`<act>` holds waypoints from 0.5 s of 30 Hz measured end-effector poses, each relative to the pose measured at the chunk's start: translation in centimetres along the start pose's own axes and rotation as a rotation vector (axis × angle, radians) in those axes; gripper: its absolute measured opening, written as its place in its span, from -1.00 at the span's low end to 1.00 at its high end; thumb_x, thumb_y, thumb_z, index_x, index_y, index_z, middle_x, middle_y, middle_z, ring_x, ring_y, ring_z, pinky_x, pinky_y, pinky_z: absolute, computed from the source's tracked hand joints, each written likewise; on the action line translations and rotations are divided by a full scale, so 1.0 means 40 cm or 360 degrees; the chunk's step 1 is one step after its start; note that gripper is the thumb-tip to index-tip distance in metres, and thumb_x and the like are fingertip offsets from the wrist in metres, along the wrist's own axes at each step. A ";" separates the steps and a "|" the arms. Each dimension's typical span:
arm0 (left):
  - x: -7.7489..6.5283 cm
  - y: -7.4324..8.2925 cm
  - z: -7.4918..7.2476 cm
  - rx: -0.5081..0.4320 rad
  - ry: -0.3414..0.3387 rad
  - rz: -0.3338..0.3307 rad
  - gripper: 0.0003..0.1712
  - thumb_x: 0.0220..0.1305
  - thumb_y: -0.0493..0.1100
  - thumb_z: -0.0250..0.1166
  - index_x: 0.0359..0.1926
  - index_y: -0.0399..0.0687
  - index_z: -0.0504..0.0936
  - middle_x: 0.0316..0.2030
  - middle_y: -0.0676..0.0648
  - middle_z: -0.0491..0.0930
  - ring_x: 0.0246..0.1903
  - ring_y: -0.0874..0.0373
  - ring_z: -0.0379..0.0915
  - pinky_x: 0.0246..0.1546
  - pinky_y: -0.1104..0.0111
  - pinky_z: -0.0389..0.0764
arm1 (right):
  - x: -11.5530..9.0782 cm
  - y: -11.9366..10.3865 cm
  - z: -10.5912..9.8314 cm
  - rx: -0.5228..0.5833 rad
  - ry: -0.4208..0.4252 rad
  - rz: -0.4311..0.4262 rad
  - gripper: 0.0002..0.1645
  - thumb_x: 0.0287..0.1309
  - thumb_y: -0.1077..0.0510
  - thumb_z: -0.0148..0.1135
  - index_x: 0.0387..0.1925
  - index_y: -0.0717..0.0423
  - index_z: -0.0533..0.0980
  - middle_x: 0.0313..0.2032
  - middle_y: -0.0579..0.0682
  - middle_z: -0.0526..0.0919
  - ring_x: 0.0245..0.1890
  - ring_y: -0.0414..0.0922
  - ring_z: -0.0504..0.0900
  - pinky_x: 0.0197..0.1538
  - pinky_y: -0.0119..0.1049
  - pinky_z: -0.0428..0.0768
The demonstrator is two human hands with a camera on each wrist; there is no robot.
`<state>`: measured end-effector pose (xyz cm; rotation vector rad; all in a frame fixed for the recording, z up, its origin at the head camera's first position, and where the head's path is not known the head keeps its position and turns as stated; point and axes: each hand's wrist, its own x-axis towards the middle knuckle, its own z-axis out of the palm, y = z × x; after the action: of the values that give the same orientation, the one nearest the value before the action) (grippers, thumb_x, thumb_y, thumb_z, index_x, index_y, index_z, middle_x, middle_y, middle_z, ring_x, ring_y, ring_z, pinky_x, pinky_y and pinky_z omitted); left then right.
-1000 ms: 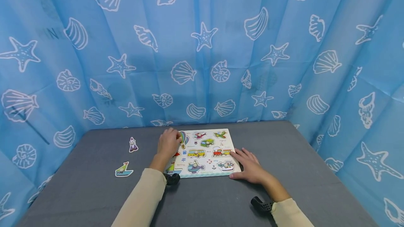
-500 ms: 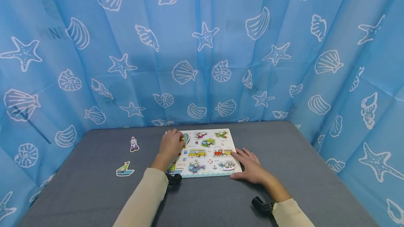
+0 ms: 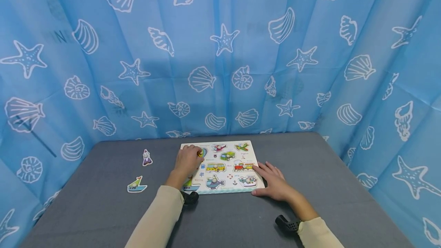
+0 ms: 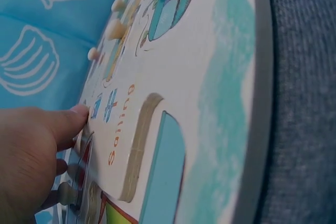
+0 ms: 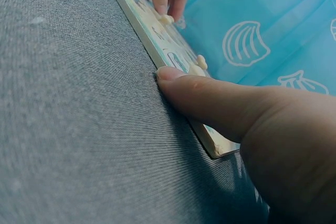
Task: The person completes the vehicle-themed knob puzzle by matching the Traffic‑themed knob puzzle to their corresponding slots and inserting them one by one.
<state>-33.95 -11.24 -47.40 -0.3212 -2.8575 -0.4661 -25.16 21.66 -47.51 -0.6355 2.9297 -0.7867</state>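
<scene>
A white wooden peg puzzle board (image 3: 224, 191) with vehicle pieces lies near the table's far side. Over its upper left part, my left hand (image 3: 186, 160) pinches a striped hot-air balloon piece (image 3: 205, 151), mostly covered by the fingers. Whether that piece lies flush in its recess cannot be seen. My right hand (image 3: 273, 182) holds the board's right front corner, its thumb (image 5: 184, 85) against the front edge and its fingers by the train piece (image 3: 242, 166). A sailboat recess (image 4: 168, 166) shows bare at the board's front left in the left wrist view.
Two loose pieces lie on the grey table (image 3: 220, 221) left of the board: a sailboat (image 3: 136, 185) and a rocket-like piece (image 3: 147, 158). A blue shell-patterned curtain (image 3: 220, 87) hangs behind the table. Pale knobs (image 4: 115, 29) stick up from the seated pieces.
My left hand has shifted slightly right and toward me with the balloon piece, which now shows less beyond the fingers. My right hand stays at the board's corner.
</scene>
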 end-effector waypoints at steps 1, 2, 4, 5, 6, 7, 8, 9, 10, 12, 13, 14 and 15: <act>-0.001 0.000 -0.001 -0.0006 -0.0005 -0.0001 -0.63 0.21 0.00 0.40 0.01 0.00 0.66 -0.10 -0.02 0.59 -0.08 0.00 0.41 -0.06 0.07 0.36 | 0.000 0.000 0.000 0.0000 0.0001 0.0001 0.08 -0.06 -0.27 0.44 0.40 0.13 0.27 0.39 0.25 0.19 0.40 0.33 -0.04 0.27 0.33 -0.10; -0.002 0.000 -0.001 -0.0010 -0.0008 0.0001 -0.62 0.21 0.00 0.40 0.02 0.01 0.66 -0.08 -0.03 0.59 -0.07 -0.01 0.42 -0.06 0.07 0.36 | 0.000 -0.001 -0.001 -0.0002 0.0001 0.0001 0.08 -0.06 -0.27 0.44 0.40 0.13 0.27 0.39 0.25 0.19 0.40 0.33 -0.04 0.27 0.33 -0.10; -0.004 -0.003 -0.002 -0.0024 -0.0013 0.0001 -0.60 0.21 0.00 0.40 0.04 0.01 0.66 -0.05 -0.04 0.59 -0.05 -0.02 0.42 -0.04 0.06 0.36 | 0.001 -0.001 -0.001 -0.0004 0.0000 0.0002 0.08 -0.06 -0.28 0.44 0.40 0.14 0.27 0.39 0.25 0.19 0.40 0.34 -0.04 0.27 0.33 -0.10; -0.005 -0.005 -0.001 -0.0030 -0.0012 0.0003 -0.59 0.21 0.00 0.40 0.06 0.01 0.65 -0.04 -0.04 0.60 -0.04 -0.03 0.42 -0.03 0.05 0.36 | 0.002 0.000 -0.001 -0.0004 -0.0001 0.0002 0.08 -0.06 -0.28 0.44 0.40 0.14 0.28 0.39 0.25 0.19 0.40 0.34 -0.04 0.27 0.32 -0.10; -0.007 -0.007 -0.002 -0.0041 -0.0013 0.0002 -0.58 0.21 0.00 0.40 0.07 0.01 0.65 -0.03 -0.04 0.59 -0.02 -0.04 0.42 -0.01 0.05 0.35 | 0.002 0.000 -0.001 -0.0004 -0.0001 0.0002 0.08 -0.06 -0.28 0.44 0.40 0.14 0.28 0.39 0.25 0.20 0.40 0.34 -0.03 0.27 0.32 -0.10; -0.008 -0.009 -0.003 -0.0055 -0.0011 0.0001 -0.57 0.20 -0.01 0.40 0.08 0.01 0.64 -0.01 -0.05 0.59 -0.01 -0.05 0.42 0.00 0.04 0.35 | 0.002 0.000 -0.001 -0.0005 0.0000 0.0000 0.08 -0.06 -0.28 0.44 0.40 0.14 0.28 0.39 0.25 0.20 0.40 0.34 -0.03 0.27 0.32 -0.10; -0.010 -0.011 -0.005 -0.0074 -0.0010 -0.0004 -0.56 0.21 -0.01 0.40 0.10 0.00 0.63 0.01 -0.05 0.58 0.02 -0.05 0.42 0.03 0.04 0.34 | 0.002 0.000 0.000 -0.0006 0.0001 -0.0003 0.08 -0.06 -0.28 0.44 0.40 0.14 0.28 0.39 0.25 0.20 0.40 0.34 -0.03 0.27 0.33 -0.10; -0.013 -0.013 -0.007 -0.0099 -0.0009 -0.0012 -0.54 0.21 0.00 0.39 0.11 0.00 0.63 0.02 -0.06 0.57 0.04 -0.05 0.41 0.05 0.03 0.33 | 0.002 0.000 0.000 -0.0004 0.0002 -0.0003 0.08 -0.06 -0.28 0.44 0.40 0.14 0.28 0.39 0.25 0.20 0.40 0.34 -0.03 0.27 0.33 -0.10; -0.016 -0.017 -0.009 -0.0126 -0.0004 -0.0018 -0.53 0.20 -0.01 0.39 0.12 0.00 0.62 0.04 -0.07 0.56 0.05 -0.06 0.41 0.06 0.02 0.33 | 0.002 0.001 0.000 -0.0004 0.0001 -0.0003 0.08 -0.06 -0.28 0.44 0.40 0.14 0.28 0.39 0.25 0.20 0.40 0.34 -0.03 0.27 0.32 -0.10; -0.023 -0.023 -0.017 -0.0186 0.0004 -0.0027 -0.53 0.20 -0.03 0.39 0.13 -0.01 0.62 0.06 -0.08 0.55 0.08 -0.07 0.39 0.08 0.00 0.31 | 0.002 0.002 0.001 -0.0004 0.0003 -0.0005 0.08 -0.07 -0.29 0.44 0.40 0.13 0.28 0.39 0.25 0.20 0.40 0.34 -0.03 0.27 0.32 -0.10; -0.027 -0.028 -0.021 -0.0212 0.0013 -0.0027 -0.54 0.20 -0.04 0.39 0.13 -0.01 0.62 0.07 -0.08 0.55 0.09 -0.08 0.39 0.08 -0.01 0.31 | 0.002 0.002 0.002 -0.0003 0.0005 -0.0006 0.09 -0.07 -0.29 0.44 0.40 0.13 0.28 0.39 0.25 0.20 0.40 0.34 -0.03 0.27 0.32 -0.10; -0.030 -0.033 -0.025 -0.0238 0.0025 -0.0023 -0.55 0.20 -0.05 0.38 0.12 -0.02 0.63 0.06 -0.09 0.55 0.08 -0.09 0.39 0.08 -0.02 0.30 | 0.002 0.003 0.002 -0.0003 0.0006 -0.0007 0.09 -0.07 -0.29 0.44 0.40 0.13 0.28 0.39 0.25 0.20 0.40 0.34 -0.03 0.27 0.32 -0.10; -0.033 -0.039 -0.029 -0.0252 0.0036 -0.0017 -0.56 0.20 -0.06 0.38 0.11 -0.02 0.63 0.06 -0.10 0.55 0.08 -0.10 0.39 0.08 -0.04 0.30 | 0.002 0.004 0.003 -0.0003 0.0008 -0.0008 0.09 -0.07 -0.29 0.44 0.40 0.13 0.28 0.39 0.25 0.20 0.40 0.33 -0.03 0.27 0.32 -0.10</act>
<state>-32.85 -13.29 -47.12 -0.3261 -2.8074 -0.6953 -25.29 21.69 -47.66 -0.6421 2.9350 -0.7868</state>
